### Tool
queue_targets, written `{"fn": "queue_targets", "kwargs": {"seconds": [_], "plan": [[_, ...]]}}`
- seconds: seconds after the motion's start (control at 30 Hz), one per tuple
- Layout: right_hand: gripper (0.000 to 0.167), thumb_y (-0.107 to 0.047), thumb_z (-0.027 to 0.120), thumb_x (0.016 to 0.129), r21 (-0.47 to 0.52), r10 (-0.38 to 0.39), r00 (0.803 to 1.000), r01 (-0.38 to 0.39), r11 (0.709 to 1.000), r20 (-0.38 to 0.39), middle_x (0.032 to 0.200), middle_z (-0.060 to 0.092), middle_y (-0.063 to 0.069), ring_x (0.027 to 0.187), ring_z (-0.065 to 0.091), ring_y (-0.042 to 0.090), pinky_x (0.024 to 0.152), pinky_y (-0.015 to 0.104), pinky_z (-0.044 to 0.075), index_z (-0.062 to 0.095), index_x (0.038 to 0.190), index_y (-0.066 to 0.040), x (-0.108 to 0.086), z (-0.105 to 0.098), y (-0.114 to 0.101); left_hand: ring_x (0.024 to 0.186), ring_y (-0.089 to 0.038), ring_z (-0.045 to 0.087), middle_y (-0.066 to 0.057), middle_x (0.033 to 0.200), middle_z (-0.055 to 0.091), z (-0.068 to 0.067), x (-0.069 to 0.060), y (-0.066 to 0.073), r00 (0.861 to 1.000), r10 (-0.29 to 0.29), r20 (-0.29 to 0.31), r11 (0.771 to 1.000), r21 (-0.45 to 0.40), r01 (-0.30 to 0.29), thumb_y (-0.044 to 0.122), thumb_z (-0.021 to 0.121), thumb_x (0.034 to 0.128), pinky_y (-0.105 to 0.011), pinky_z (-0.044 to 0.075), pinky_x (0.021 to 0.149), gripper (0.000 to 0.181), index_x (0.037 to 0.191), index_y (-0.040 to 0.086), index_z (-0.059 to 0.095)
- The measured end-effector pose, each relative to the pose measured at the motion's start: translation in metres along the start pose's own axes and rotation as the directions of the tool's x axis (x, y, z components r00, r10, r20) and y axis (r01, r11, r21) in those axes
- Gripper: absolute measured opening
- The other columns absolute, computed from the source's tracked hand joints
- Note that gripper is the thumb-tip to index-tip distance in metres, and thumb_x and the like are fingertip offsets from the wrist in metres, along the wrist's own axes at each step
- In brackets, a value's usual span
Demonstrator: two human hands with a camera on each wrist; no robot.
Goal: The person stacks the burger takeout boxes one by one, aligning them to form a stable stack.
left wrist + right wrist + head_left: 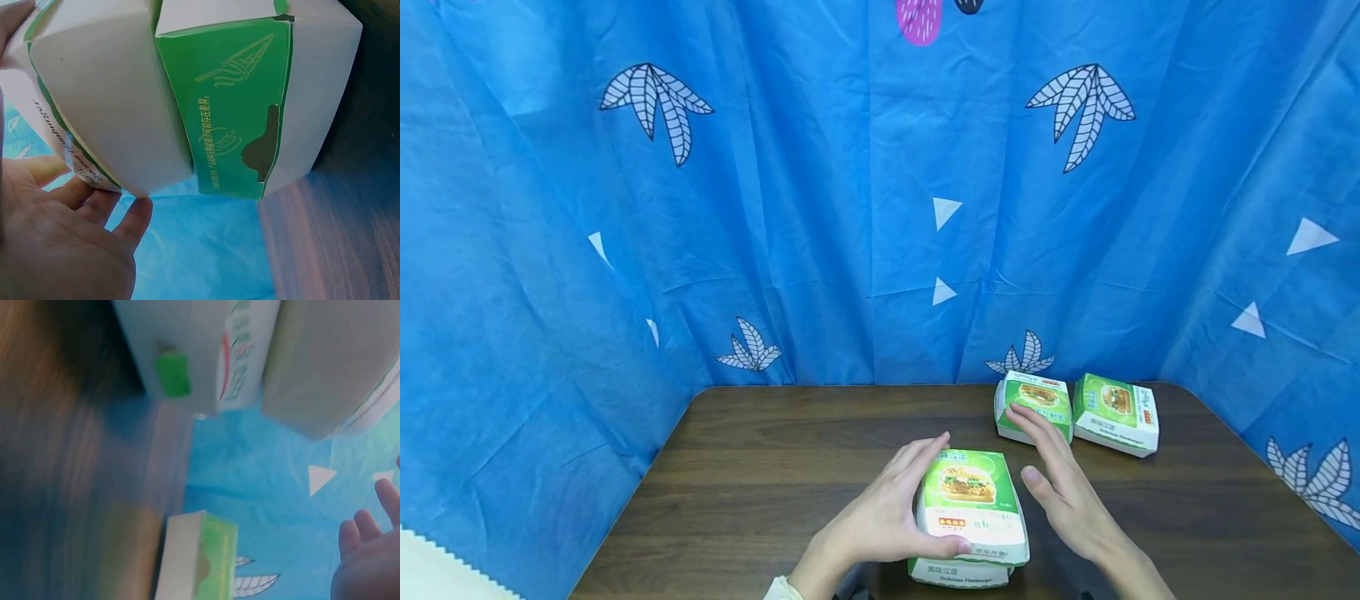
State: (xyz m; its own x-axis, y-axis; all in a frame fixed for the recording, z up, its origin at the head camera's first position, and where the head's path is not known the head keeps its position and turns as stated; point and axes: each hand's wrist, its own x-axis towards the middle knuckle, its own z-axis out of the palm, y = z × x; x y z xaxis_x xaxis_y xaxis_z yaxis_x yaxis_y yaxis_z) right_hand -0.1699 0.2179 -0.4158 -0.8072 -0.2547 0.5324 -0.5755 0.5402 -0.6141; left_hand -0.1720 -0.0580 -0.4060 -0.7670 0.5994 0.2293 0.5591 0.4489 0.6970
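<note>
A green and white hamburger box [973,504] sits on a second, similar box [958,573] at the table's near middle. With the thumb along its front and the fingers at its far left edge, my left hand [891,512] grips the upper box. The left wrist view shows fingertips against that upper box [112,94], with the lower box [244,119] beside it in the tilted picture. My right hand [1067,500] hovers to the right of the stack, fingers extended and holding nothing. In the blurred right wrist view, the hand [369,565] is apart from both boxes.
Two more hamburger boxes stand side by side at the back right, one on the left [1033,404] and one turned at an angle [1116,412]. A blue patterned curtain [820,208] surrounds the dark wooden table [760,475].
</note>
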Motion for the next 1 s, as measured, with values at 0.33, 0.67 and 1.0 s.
{"fn": "queue_targets", "kwargs": {"seconds": [0.33,0.67,1.0], "plan": [[0.053,-0.025,0.043,0.109,-0.024,0.140,0.985,-0.144,0.989,-0.104,0.166,0.026,0.015,0.152,0.018,0.048,0.108,0.079,0.021,0.034,0.161,-0.018,0.010,-0.004,0.022,0.136,-0.011,0.039,0.011,0.158,0.036,0.000,-0.001,0.000,1.000,-0.025,0.019,1.000,0.000,0.025,0.062,0.081,0.0775,-0.046,0.046,0.108,0.109,0.164,0.036,0.020],[0.062,-0.037,0.050,0.108,-0.093,0.268,0.952,-0.283,0.955,-0.147,0.165,0.024,0.023,0.149,0.020,0.050,0.106,0.078,0.026,0.034,0.159,-0.006,0.017,-0.004,0.040,0.136,-0.012,0.039,0.010,0.159,0.036,0.000,0.000,0.000,0.999,-0.027,0.023,1.000,0.013,0.027,0.063,0.080,0.0776,-0.046,0.047,0.108,0.108,0.164,0.037,0.020],[0.068,-0.039,0.056,0.106,-0.137,0.302,0.937,-0.327,0.935,-0.176,0.164,0.021,0.029,0.148,0.018,0.054,0.108,0.078,0.022,0.034,0.158,-0.001,0.019,-0.003,0.063,0.136,-0.012,0.039,0.012,0.159,0.035,0.000,0.000,0.000,0.999,-0.033,0.028,0.999,0.012,0.033,0.063,0.080,0.0778,-0.048,0.047,0.108,0.107,0.163,0.038,0.021]]}}
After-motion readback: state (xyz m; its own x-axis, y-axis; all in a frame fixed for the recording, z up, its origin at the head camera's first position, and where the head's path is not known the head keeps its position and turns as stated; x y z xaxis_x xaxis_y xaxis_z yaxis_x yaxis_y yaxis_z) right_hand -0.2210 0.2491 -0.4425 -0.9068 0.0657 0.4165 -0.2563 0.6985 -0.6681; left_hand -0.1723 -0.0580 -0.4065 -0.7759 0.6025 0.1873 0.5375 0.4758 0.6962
